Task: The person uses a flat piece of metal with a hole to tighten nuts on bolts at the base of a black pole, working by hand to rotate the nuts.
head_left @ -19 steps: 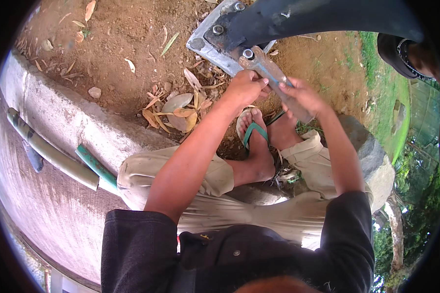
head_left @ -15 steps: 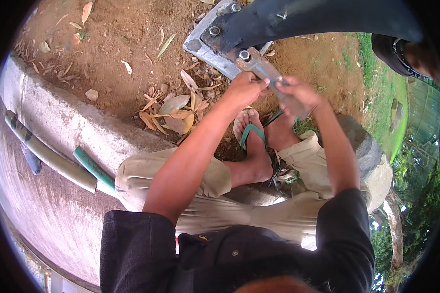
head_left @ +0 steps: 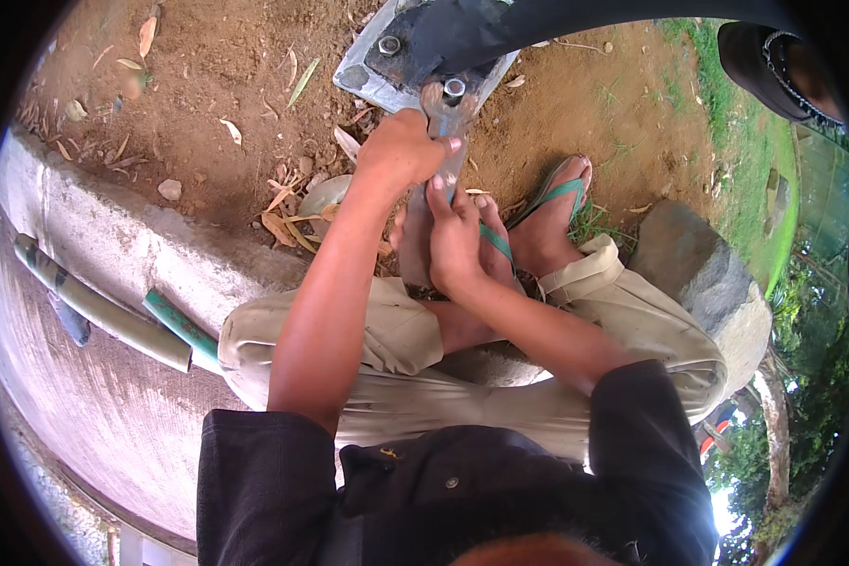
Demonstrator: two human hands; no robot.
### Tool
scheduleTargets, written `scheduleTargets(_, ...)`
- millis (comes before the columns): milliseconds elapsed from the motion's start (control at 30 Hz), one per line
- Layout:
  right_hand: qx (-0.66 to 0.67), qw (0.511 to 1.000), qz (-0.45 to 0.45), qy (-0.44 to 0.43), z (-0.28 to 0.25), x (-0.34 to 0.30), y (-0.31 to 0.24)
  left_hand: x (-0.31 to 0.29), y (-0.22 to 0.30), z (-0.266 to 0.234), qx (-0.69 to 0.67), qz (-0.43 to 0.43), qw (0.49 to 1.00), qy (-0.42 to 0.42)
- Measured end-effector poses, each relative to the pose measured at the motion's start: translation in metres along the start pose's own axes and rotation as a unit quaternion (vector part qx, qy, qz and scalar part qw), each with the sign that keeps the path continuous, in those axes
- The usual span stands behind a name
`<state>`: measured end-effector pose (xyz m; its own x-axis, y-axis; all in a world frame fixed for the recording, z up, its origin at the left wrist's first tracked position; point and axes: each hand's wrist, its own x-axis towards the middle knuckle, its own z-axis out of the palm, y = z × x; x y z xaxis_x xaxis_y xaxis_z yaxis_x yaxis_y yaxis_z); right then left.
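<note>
A large, worn open-end wrench (head_left: 415, 250) slants down from a metal base plate (head_left: 354, 75). Its jaws sit around the nut (head_left: 455, 87) at the plate's near corner. Close behind the jaws, my left hand (head_left: 401, 151) is closed on the wrench, thumb lying across it. Lower on the handle, my right hand (head_left: 455, 243) grips it with the fingers partly hidden behind. A second nut (head_left: 389, 44) shows on the plate, left of the dark curved post (head_left: 575, 24) that rises from it.
My sandalled feet (head_left: 564, 193) rest on the soil below the plate. A concrete kerb (head_left: 141, 212) runs along the left, with a green tube (head_left: 181, 325) and a long curved sheath-like object (head_left: 104, 302) beside it. A big rock (head_left: 703, 274) lies at right. Another person's dark-clad limb (head_left: 774, 71) shows upper right.
The wrench handle has swung from pointing lower right to lower left, its jaws still at the same nut. My right hand has travelled left with it. The view has shifted slightly.
</note>
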<state>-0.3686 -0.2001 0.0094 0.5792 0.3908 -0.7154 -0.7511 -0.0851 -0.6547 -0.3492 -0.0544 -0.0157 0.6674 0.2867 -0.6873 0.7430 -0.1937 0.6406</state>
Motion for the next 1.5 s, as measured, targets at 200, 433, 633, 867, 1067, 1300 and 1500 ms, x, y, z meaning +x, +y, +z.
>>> scheduleTargets(200, -0.206, 0.975, 0.068, -0.047, -0.077, 0.019, -0.046, 0.015, -0.012, 0.045, -0.158, 0.031, 0.987, -0.016)
scheduleTargets(433, -0.409, 0.866, 0.192, -0.215, -0.097, 0.085, -0.185, -0.012, 0.034, 0.042, -0.419, 0.031, 0.905, -0.068)
scheduleTargets(633, -0.297, 0.942, 0.102, -0.119, -0.094, 0.05, -0.117, 0.017, 0.011, 0.062, -0.391, 0.034, 0.92, -0.026)
scheduleTargets(867, 0.054, 0.983, -0.14, 0.106, 0.003, 0.041, 0.055, -0.01, 0.03, -0.013, 0.031, 0.006, 0.999, 0.031)
scheduleTargets(1067, 0.047, 0.999, -0.003, 0.004, 0.019, -0.009, 0.027, -0.018, 0.002, -0.024, 0.073, 0.018, 0.997, -0.018)
scheduleTargets(1300, -0.21, 0.967, 0.127, -0.065, -0.077, 0.03, -0.082, 0.005, 0.008, 0.027, -0.198, 0.013, 0.979, -0.054)
scheduleTargets(1500, -0.352, 0.9, 0.141, -0.215, -0.101, 0.077, -0.147, 0.006, 0.015, 0.049, -0.392, 0.038, 0.918, -0.05)
